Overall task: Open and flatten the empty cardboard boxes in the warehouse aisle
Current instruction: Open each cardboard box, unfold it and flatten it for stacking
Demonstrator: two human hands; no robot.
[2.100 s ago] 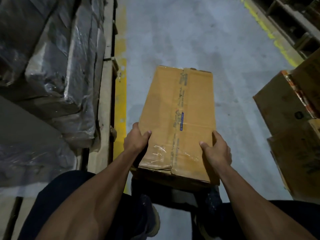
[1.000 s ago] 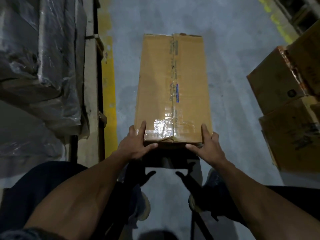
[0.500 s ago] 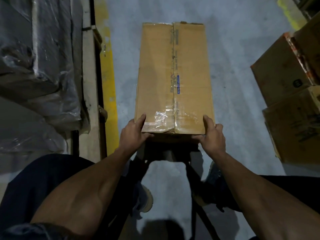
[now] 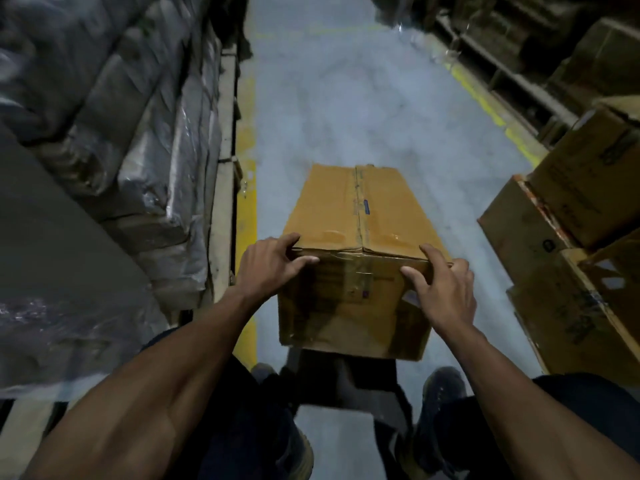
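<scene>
A long brown cardboard box (image 4: 360, 216) lies on the grey aisle floor in front of my feet, its top flaps taped shut along a centre seam. My left hand (image 4: 270, 265) grips the near left top corner, fingers over the top edge and thumb on the near end face. At the near right top corner, my right hand (image 4: 443, 285) rests with fingers spread over the edge. The near end face (image 4: 349, 306) is in view.
Plastic-wrapped goods (image 4: 145, 140) on a wooden pallet line the left side, beside a yellow floor line (image 4: 246, 209). Several stacked cardboard boxes (image 4: 575, 237) stand close on the right. Racking (image 4: 512, 64) runs along the far right. My shoes (image 4: 440, 386) are just below the box.
The view has tilted up, so the box's near end face now shows. Both hands have kept their hold at the near top corners.
</scene>
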